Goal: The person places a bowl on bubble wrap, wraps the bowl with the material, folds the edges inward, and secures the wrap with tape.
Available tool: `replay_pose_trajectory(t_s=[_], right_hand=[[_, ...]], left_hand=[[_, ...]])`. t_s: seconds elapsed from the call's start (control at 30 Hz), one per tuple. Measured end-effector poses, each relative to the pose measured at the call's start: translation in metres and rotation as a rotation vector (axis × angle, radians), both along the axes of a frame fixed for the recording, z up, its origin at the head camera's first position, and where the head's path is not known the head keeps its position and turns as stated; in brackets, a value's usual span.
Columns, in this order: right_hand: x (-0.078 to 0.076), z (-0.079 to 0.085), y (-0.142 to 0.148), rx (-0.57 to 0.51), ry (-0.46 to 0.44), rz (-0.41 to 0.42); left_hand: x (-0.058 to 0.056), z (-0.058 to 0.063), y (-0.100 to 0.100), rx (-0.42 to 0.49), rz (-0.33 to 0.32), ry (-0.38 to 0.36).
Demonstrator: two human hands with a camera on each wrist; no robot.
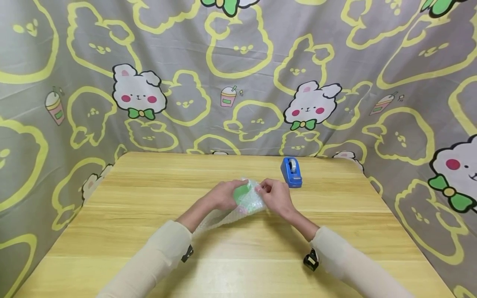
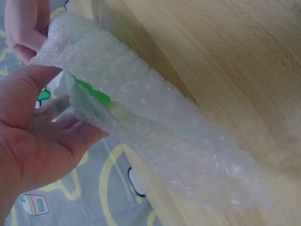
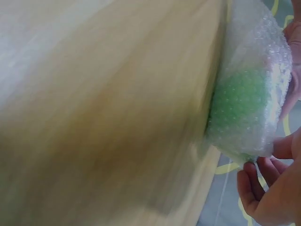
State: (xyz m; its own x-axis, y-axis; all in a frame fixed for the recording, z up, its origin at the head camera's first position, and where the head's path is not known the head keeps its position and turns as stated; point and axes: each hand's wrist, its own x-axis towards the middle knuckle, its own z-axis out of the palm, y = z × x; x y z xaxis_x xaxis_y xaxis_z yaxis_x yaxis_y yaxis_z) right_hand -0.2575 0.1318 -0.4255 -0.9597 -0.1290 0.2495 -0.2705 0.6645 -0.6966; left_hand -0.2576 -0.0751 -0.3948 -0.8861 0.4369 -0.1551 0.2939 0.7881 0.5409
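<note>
A sheet of clear bubble wrap [image 1: 255, 203] is folded round a green object [image 1: 241, 192], whose colour shows through the layers and at the gap in the fold [image 2: 96, 94]. My left hand [image 1: 222, 196] grips the near-left side of the bundle, thumb along its upper edge and fingers beneath. At the other side my right hand [image 1: 277, 197] pinches the edge of the wrap between thumb and fingertips [image 3: 249, 168]. A loose flap of wrap trails toward my left sleeve. The bundle is tilted, and most of the green object is covered.
A blue tape dispenser [image 1: 292, 173] with a roll of clear tape stands beyond my right hand, near the back of the wooden table [image 1: 149, 178]. Grey patterned cloth [image 1: 193, 49] hangs behind the table and along both sides.
</note>
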Motion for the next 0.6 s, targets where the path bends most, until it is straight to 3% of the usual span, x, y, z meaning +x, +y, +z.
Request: replay_pose_trajectory(t_s=[0.23, 0.43, 0.6], right_hand=[[-0.005, 0.007, 0.003, -0.012, -0.033, 0.007], [-0.008, 0.0, 0.001, -0.009, 0.012, 0.002], [-0.007, -0.007, 0.0, -0.033, -0.005, -0.025]], left_hand=[[0.001, -0.001, 0.0, 0.012, 0.004, -0.01], [0.001, -0.002, 0.0, 0.023, 0.005, -0.004], [0.001, -0.002, 0.0, 0.033, 0.002, -0.001]])
